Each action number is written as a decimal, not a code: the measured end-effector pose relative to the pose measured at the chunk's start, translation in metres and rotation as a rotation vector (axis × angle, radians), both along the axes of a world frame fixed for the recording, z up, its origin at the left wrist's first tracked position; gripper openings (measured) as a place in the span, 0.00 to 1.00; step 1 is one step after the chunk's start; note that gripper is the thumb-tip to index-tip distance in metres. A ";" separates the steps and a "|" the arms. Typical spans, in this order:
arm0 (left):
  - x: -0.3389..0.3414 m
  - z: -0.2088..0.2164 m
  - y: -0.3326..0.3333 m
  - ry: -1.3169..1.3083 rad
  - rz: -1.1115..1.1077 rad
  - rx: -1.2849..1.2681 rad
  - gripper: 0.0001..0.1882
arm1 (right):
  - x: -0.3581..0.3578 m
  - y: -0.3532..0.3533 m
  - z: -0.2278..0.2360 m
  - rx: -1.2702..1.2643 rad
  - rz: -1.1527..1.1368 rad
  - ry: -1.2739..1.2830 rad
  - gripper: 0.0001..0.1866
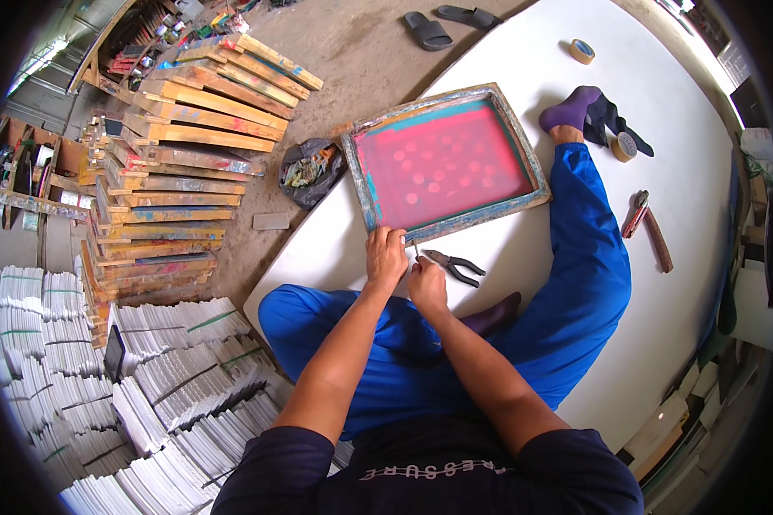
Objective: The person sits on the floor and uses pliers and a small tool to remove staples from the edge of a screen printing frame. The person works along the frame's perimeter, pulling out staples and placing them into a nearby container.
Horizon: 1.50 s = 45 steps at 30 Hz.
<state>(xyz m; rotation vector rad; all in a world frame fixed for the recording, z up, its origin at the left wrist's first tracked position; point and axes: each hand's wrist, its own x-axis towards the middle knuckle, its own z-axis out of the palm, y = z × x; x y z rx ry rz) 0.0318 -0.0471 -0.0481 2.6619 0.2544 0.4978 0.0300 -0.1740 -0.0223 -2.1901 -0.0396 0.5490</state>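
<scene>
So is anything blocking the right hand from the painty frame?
Only the thin rod that the right hand holds, pointing toward the painty frame. The pliers lie off to the right.

Leftward of the left hand (386,256), the smooth white table (313,246) offers open passage; ahead, the rectangular wooden frame with pink mesh (443,163) blocks the way; rightward, black-handled metal pliers (457,266) lie just beside the right hand (427,285).

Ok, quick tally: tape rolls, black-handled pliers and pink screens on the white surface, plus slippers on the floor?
Tape rolls: 2
Black-handled pliers: 1
Pink screen: 1
Slippers: 2
Total: 6
</scene>
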 end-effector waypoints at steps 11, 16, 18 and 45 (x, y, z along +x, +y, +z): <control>0.004 0.005 0.005 0.018 0.001 -0.045 0.06 | -0.008 -0.009 -0.032 0.085 -0.036 -0.283 0.16; 0.003 0.000 0.005 -0.009 -0.002 -0.046 0.06 | 0.003 -0.006 0.017 -0.148 0.073 -0.059 0.18; 0.004 0.002 0.002 0.004 0.019 -0.069 0.06 | 0.003 0.000 0.018 -0.180 0.054 0.007 0.18; 0.004 -0.004 0.010 0.028 -0.047 -0.077 0.06 | -0.009 -0.012 0.001 0.164 -0.051 0.112 0.24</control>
